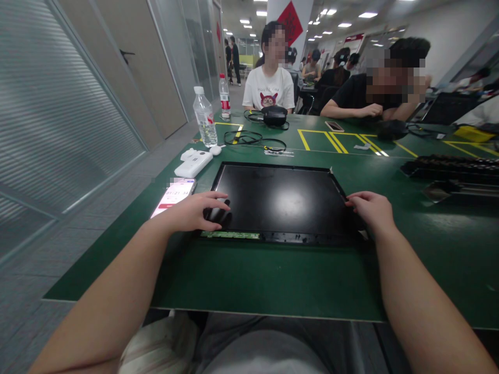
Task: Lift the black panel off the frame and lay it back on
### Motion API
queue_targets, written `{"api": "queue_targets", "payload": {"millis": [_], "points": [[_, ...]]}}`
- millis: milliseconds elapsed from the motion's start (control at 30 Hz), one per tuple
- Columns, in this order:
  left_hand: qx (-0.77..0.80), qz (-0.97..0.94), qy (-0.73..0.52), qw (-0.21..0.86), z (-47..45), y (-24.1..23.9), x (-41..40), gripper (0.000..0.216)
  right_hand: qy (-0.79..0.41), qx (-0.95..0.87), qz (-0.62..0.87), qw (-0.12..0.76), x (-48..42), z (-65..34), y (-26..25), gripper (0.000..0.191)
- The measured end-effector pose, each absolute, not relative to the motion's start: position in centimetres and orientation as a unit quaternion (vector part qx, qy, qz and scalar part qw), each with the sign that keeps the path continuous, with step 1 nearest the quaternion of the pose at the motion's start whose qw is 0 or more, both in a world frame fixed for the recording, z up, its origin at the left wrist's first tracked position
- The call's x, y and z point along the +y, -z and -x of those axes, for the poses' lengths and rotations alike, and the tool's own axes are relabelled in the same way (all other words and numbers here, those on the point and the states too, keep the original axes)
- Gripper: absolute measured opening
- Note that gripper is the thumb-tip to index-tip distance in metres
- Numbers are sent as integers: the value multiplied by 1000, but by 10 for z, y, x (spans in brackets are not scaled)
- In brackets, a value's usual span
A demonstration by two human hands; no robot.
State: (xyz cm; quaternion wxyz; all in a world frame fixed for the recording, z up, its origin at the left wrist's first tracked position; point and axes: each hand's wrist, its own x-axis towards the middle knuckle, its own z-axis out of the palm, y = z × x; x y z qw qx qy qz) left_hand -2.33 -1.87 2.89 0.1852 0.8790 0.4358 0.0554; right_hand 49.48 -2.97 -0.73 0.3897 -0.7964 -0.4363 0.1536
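Note:
A black flat display panel (273, 200) lies face up on the green table in front of me. Its thin dark frame runs round the screen, and a green circuit board strip (230, 235) shows along the near left edge. My left hand (191, 210) rests at the panel's left side, fingers stretched and apart over the edge, thumb near the lower left corner. At the right edge, my right hand (372, 210) has its thumb and fingers pinched on the panel's frame. The undersides of both grips are hidden.
Left of the panel are a lit phone (174, 195), a white device (194, 163) and a water bottle (205, 117). A black cable (249, 137) lies behind it. Dark metal strips (452, 174) lie at right. Two people sit across the table (265, 285).

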Motion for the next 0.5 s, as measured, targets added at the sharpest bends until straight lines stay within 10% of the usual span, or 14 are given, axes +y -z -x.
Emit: {"api": "queue_targets", "payload": {"millis": [500], "points": [[406,-881,-102,218,26,-22,-15,50,-150,-435,804,376,-33,-488,0,19]]}}
